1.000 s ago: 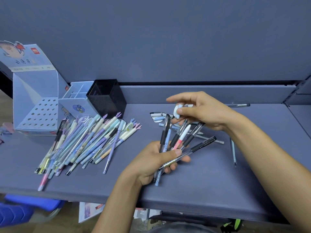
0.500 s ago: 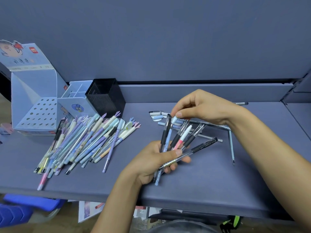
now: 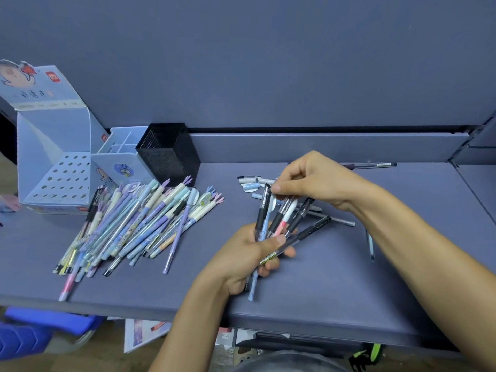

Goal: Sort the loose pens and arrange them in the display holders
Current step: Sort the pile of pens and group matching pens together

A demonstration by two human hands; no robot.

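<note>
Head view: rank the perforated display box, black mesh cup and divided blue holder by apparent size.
1. perforated display box
2. black mesh cup and divided blue holder: look alike; the holder is partly hidden by the cup.

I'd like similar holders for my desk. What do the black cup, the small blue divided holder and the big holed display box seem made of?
Black cup: probably metal mesh, matte; fine perforations cover its walls.
Small blue divided holder: thin card or plastic, smooth, with printed cartoon; cannot tell which.
Big holed display box: likely folded printed card, given creases and punched holes.
</note>
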